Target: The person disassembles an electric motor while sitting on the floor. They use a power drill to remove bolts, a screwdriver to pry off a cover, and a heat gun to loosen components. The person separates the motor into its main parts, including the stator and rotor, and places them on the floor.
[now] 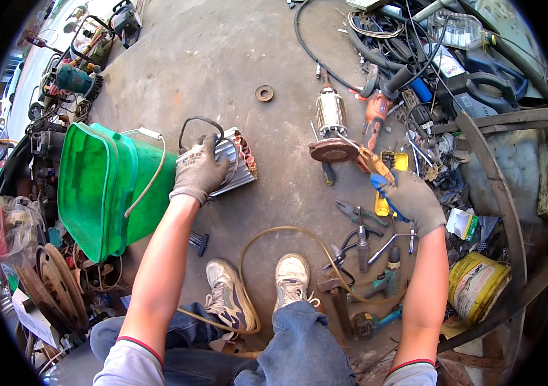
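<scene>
My left hand (pixel 203 168), in a grey work glove, curls over a silver finned motor housing (pixel 238 168) lying on its side. Red-brown windings show at its right end, and a black cable (pixel 202 119) loops above it. My gloved right hand (pixel 415 201) closes around the end of a tool with an orange-tan handle (pixel 377 163); its slim metal shank reaches to a motor rotor (pixel 332 110). The rotor stands on the floor with a round rusty flange (pixel 333 150) at its lower end. My palm hides part of the handle.
A green bucket (pixel 152 183) lies tipped at left. A metal ring (pixel 264 93) sits ahead. Pliers (pixel 359 212), an orange angle grinder (pixel 377 112) and a yellow case (pixel 383 202) lie at right, near a scrap pile and yellow pail (pixel 476 286). A hose (pixel 280 230) curves around my shoes.
</scene>
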### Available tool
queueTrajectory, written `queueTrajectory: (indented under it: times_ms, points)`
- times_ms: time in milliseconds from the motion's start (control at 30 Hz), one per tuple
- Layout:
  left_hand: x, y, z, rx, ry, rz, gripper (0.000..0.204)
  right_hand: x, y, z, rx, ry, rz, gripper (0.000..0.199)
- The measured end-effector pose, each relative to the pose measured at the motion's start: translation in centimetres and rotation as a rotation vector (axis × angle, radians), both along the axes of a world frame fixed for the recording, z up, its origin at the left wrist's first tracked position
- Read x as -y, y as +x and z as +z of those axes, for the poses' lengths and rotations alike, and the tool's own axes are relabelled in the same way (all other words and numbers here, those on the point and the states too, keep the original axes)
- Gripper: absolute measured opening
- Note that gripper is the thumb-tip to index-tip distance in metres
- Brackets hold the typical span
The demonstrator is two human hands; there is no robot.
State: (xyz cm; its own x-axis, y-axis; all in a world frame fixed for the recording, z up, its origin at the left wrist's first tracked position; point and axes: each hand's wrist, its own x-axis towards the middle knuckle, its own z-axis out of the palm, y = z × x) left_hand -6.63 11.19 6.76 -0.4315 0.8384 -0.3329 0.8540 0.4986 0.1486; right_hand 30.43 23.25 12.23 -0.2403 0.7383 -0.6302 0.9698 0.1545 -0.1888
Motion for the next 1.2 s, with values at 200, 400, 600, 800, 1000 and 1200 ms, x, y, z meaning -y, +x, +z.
queueTrajectory:
  times_ms: [200, 400, 600, 800, 1000, 1200]
  points:
    - [-1.1, 5.1, -1.0, 0.146, 0.477, -0.233, 0.045, 3.0, 1.7, 0.8, -0.065, 0.033, 0.002, 0.067]
    - [-0.3, 8.4, -0.7, 0.311, 0.235, -0.287, 0.042, 5.1, 3.3, -1.6, -0.137, 0.099, -0.237, 0.063]
    - [2.2, 5.8, 1.6, 0.291, 0.325, -0.377, 0.04, 8.2, 6.9, -4.3, -0.1, 0.218, -0.281, 0.061]
    - [2.5, 3.7, 3.4, 0.851, 0.5, 0.15, 0.036, 13.1, 2.1, 2.2, -0.593, -0.108, -0.086, 0.05]
    - [-0.9, -1.1, 7.6, 1.717, 0.535, 0.935, 0.035, 16.5, 0.8, 6.6, -0.75, -0.083, -0.038, 0.046]
    - [-0.8, -2.3, 16.1, 1.79, 0.474, 0.653, 0.038, 15.8, -1.3, 9.3, -0.772, 0.03, 0.002, 0.041]
